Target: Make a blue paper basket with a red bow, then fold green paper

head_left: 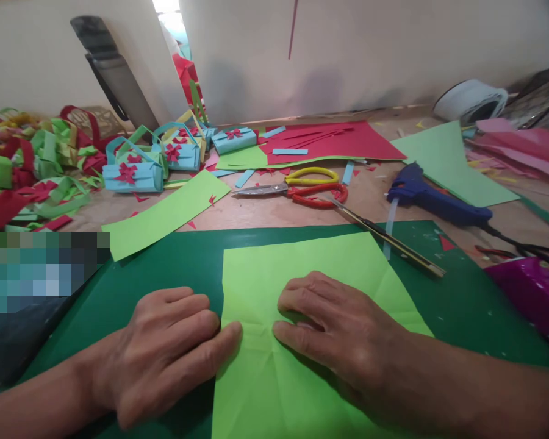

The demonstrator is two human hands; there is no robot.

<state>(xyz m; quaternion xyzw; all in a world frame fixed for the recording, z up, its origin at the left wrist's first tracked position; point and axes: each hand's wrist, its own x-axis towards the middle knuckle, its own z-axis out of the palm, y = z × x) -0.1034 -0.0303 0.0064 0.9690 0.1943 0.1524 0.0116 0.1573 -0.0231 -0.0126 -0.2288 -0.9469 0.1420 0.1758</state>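
Note:
A bright green sheet of paper (pixel 274 390) with fold creases meeting near its middle lies flat on the green cutting mat (pixel 165 256). My left hand (pixel 174 347) is at the paper's left edge, palm down, one fingertip reaching onto the sheet; its other fingers are bent loosely and its thumb is hidden. On top of the paper rests my right hand (pixel 338 329), fingers slightly bent and parted, tips near the crease centre. Neither hand shows a grip on anything. Beyond the paper lie a craft knife (pixel 393 241) and scissors (pixel 293 188) with yellow and red handles.
A blue glue gun (pixel 439 198) lies right, its cord trailing. Small blue paper bags (pixel 135 177) with red bows and a pile of paper pieces (pixel 27 164) fill the left back. Red sheets (pixel 338 143) and a green strip (pixel 165 216) lie behind the mat. A purple packet (pixel 528 292) sits right.

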